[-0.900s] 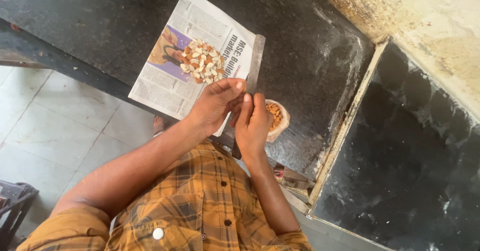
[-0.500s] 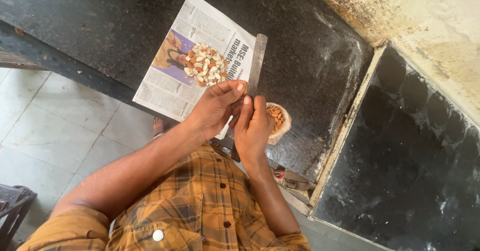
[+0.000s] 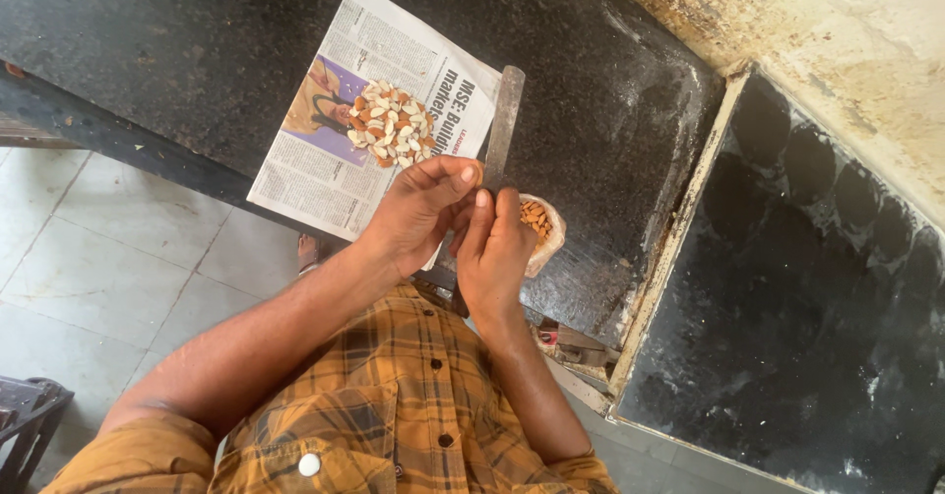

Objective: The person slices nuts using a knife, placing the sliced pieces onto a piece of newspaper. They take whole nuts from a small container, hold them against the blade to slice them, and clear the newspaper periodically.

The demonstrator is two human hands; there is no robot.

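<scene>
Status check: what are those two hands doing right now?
Left hand and right hand pinched together at the fingertips; what they pinch is hidden. Peeled pile on newspaper. Bowl of almonds beside right hand.

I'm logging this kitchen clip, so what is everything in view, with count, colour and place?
newspaper sheet: one, white with a colour photo, on the dark counter
peeled nuts: one pile, cream and brown, on the newspaper
bowl of brown nuts: one, pale, right of the hands
metal strip: one, grey, beside the newspaper
counter: one, black stone
floor tiles: pale, lower left
left hand: fingertips meeting the other hand's
right hand: by the bowl
</scene>
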